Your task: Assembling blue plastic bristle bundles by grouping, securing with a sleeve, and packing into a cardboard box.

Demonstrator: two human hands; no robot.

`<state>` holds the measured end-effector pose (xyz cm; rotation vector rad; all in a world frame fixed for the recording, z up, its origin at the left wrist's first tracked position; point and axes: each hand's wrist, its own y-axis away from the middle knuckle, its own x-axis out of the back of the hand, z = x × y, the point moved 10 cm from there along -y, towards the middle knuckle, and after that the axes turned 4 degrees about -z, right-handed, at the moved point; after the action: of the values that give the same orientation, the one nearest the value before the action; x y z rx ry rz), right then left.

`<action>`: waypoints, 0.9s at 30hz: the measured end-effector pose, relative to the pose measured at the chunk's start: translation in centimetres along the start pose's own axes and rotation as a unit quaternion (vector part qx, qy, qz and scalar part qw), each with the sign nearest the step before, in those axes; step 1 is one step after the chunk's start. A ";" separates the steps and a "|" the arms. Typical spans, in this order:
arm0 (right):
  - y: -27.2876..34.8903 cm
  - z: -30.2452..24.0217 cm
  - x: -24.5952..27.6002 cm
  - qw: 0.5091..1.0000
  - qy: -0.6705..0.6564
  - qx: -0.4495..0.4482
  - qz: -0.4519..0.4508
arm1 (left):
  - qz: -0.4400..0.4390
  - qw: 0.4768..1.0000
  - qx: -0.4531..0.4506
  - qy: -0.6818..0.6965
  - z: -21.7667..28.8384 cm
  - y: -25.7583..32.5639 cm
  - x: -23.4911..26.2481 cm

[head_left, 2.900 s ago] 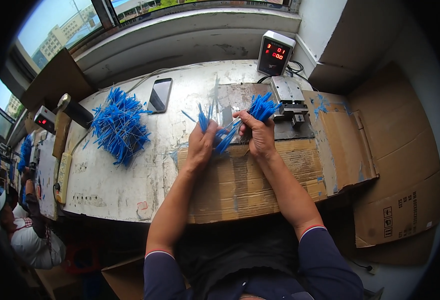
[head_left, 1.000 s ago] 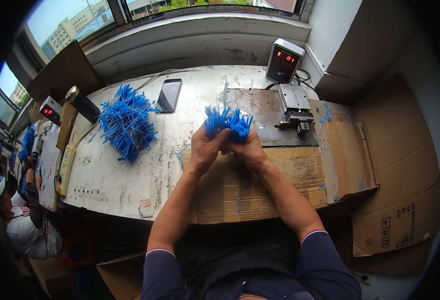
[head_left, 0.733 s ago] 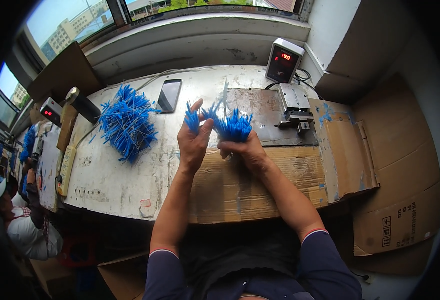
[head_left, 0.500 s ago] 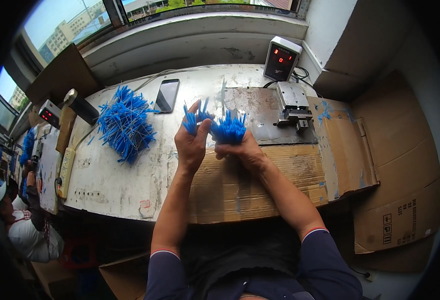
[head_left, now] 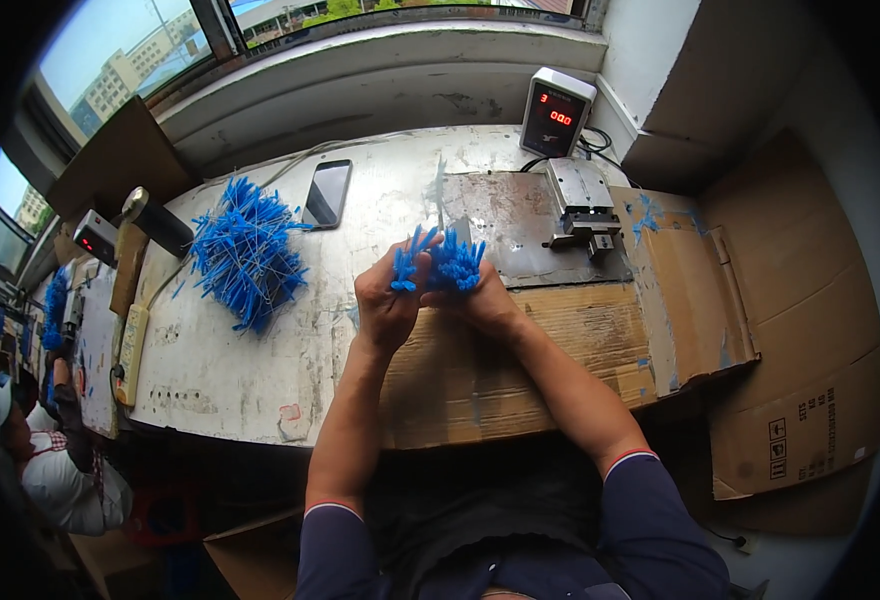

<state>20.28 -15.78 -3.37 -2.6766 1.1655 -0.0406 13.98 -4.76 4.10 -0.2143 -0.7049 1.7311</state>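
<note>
Both hands have drawn together since a moment ago, closing the gap between two tufts of blue ties.

Left hand [head_left: 388,300] pinches a small tuft [head_left: 405,268]; right hand [head_left: 482,303] grips a thicker bundle [head_left: 457,264], touching above the cardboard sheet [head_left: 520,370]. A loose heap of ties [head_left: 247,252] lies left on the tabletop [head_left: 220,370], near a dark phone [head_left: 327,193].
</note>
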 end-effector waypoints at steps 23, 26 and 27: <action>0.9 -0.2 4.2 0.956 -0.222 -0.019 0.194 | -0.010 0.870 0.279 0.406 -9.0 1.7 -2.2; 0.9 -0.2 6.4 0.954 -0.204 -0.005 0.220 | -0.043 0.837 0.292 0.460 -8.6 2.0 -4.0; 0.9 -0.2 6.6 0.950 -0.217 0.002 0.226 | -0.059 0.835 0.306 0.453 -8.6 2.3 -4.4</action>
<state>24.17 -21.22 -3.79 -2.1801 1.5632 0.5845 17.60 -6.18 -5.06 -0.4796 0.5261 1.4187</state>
